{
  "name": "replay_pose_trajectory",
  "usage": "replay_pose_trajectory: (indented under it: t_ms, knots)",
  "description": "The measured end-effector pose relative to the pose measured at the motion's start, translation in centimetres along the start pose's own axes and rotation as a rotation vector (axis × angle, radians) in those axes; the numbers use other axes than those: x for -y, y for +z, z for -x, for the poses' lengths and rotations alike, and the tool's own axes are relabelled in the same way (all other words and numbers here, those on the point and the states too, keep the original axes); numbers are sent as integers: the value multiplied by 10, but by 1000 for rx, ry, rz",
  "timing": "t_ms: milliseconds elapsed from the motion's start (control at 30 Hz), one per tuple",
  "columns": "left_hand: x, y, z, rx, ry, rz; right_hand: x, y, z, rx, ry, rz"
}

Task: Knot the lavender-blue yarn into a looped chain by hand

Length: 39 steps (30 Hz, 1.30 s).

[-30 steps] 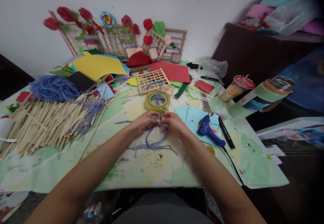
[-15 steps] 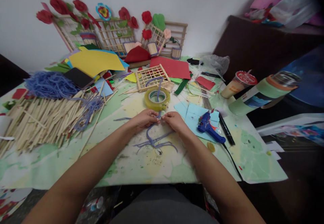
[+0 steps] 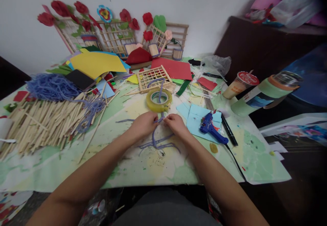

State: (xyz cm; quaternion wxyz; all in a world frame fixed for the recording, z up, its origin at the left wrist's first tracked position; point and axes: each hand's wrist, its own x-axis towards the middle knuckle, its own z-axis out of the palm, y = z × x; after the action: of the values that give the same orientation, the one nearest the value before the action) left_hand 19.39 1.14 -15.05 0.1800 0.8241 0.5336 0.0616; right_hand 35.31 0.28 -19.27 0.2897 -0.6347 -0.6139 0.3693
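Observation:
Purple yarn (image 3: 154, 138) runs up from the tablecloth to my fingers and on over a roll of yellowish clear tape (image 3: 150, 104). My left hand (image 3: 145, 123) pinches the yarn just in front of the roll. Close beside it, my right hand (image 3: 175, 122) is closed with thumb and fingertips on the yarn too. Loose yarn ends lie crossed on the cloth below my hands, and one sticks out left of my left hand. Behind the tape, a small lattice of wooden sticks (image 3: 154, 77) lies flat, with yarn across its front.
Wooden sticks (image 3: 55, 123) and a purple yarn heap (image 3: 52, 86) cover the left. A blue glue gun (image 3: 212, 129) rests on light blue paper at right, near a sealed cup (image 3: 240, 84) and a bottle (image 3: 263, 94). Lattices with paper flowers (image 3: 116, 35) lean against the wall.
My left hand has turned slightly and shifted a little right, its back now more toward me. The hanging yarn below has moved slightly right. My right hand stays nearly in place.

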Motion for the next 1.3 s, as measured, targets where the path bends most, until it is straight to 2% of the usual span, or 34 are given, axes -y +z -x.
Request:
replay_pose_trajectory:
  t_ms: [167, 300, 500, 600, 667, 733, 800, 867, 967, 1033, 1133, 1300]
  knots:
    - [-10, -5, 7, 19, 8, -10, 1, 1, 0, -14, -13, 1]
    - [-23, -8, 17, 39, 105, 69, 1, 0, 0, 6, -28, -33]
    - [-49, 7, 34, 152, 269, 75, 0, 0, 2, 61, 20, -258]
    - [-49, 10, 35, 184, 304, 105, 1, 1, 3, 79, 51, -274]
    - [-40, 10, 27, 155, 255, 205, 2, 0, 4, 56, 60, -266]
    - [-27, 10, 15, 43, 129, 375, 2, -1, 4, 52, 62, -258]
    - [-15, 13, 3, -84, -8, 609, 4, -3, 5, 87, 63, -245]
    - [-8, 15, -6, -108, -140, 896, 5, -5, 6, 118, 62, -234]
    - [-10, 16, -8, 55, -313, 1248, 7, -5, 6, 140, 51, -248]
    - [-14, 15, -5, 163, -358, 1336, 7, -6, 6, 149, 40, -258]
    - [-15, 13, -3, 235, -319, 1333, 8, -7, 6, 147, 41, -248]
    - [-1, 8, -5, 297, -304, 1190, 5, -8, 5, 147, 43, -200]
